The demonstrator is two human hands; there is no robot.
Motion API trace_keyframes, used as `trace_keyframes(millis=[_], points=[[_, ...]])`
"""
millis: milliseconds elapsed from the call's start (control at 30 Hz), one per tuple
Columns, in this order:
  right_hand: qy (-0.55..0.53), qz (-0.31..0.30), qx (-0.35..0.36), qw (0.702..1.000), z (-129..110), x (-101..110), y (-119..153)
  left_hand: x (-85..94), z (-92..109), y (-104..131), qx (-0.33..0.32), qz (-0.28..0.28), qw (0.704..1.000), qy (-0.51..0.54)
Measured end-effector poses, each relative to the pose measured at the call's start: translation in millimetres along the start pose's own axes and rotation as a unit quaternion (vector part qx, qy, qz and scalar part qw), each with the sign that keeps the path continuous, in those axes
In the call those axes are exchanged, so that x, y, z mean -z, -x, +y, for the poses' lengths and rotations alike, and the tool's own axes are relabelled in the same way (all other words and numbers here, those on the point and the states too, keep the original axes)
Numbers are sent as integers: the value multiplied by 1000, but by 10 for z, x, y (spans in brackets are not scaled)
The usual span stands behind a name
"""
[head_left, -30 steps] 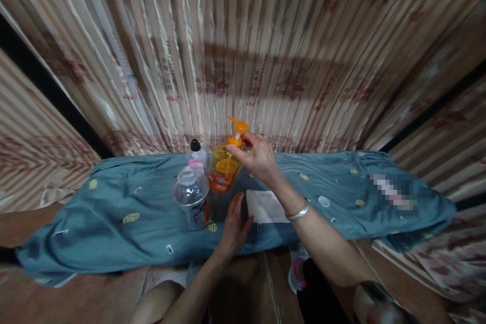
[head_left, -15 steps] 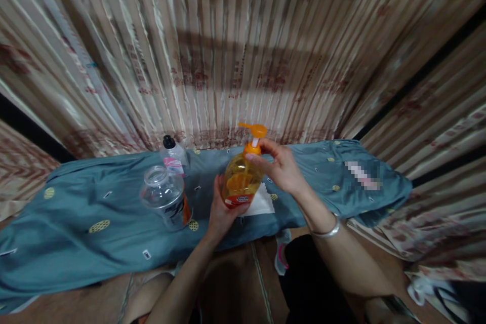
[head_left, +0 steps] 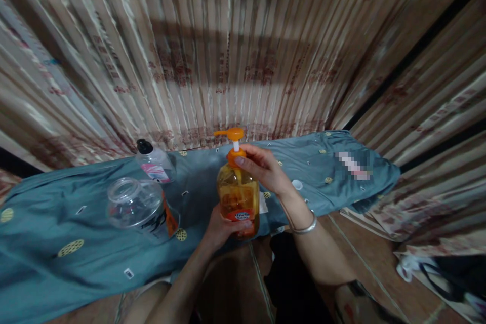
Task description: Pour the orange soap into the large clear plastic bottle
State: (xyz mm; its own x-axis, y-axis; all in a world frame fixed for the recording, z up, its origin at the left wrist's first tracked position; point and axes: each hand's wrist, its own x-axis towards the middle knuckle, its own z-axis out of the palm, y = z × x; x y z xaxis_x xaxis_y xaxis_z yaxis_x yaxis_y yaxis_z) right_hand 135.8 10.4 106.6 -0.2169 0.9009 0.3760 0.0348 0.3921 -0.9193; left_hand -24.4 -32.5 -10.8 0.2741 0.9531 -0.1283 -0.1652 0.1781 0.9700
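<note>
A clear bottle of yellow-orange liquid (head_left: 239, 200) with a red label stands nearly upright in front of me. My left hand (head_left: 224, 227) is wrapped round its lower part. The fingers of my right hand (head_left: 261, 167) pinch the orange collar (head_left: 234, 158) under the pump head (head_left: 234, 134), whose spout points left. To the left is a wide-mouthed clear plastic jar (head_left: 138, 207) with an orange and black label. Behind that jar stands a smaller clear bottle (head_left: 156, 164) with a black cap and pink label.
The teal patterned cloth (head_left: 94, 233) covers a long low surface. A white tissue (head_left: 263, 203) shows partly behind the pump bottle. A round clear lid (head_left: 297, 184) lies right of my right wrist. Further right is a blurred-out item (head_left: 354, 165). Pleated curtains (head_left: 235, 61) hang behind.
The view has shifted, and the jar and smaller bottle appear further left. The pump bottle is more upright, still in both hands. The round lid has come into sight, and less of the tissue shows.
</note>
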Motion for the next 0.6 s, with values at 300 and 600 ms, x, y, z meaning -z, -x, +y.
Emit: trace_keyframes(millis=[300, 600], points=[[8, 111, -15, 994, 127, -99, 25, 92, -31, -48, 3, 90, 994, -55], [-45, 61, -16, 997, 166, 109, 126, 27, -27, -73, 29, 86, 991, -99]])
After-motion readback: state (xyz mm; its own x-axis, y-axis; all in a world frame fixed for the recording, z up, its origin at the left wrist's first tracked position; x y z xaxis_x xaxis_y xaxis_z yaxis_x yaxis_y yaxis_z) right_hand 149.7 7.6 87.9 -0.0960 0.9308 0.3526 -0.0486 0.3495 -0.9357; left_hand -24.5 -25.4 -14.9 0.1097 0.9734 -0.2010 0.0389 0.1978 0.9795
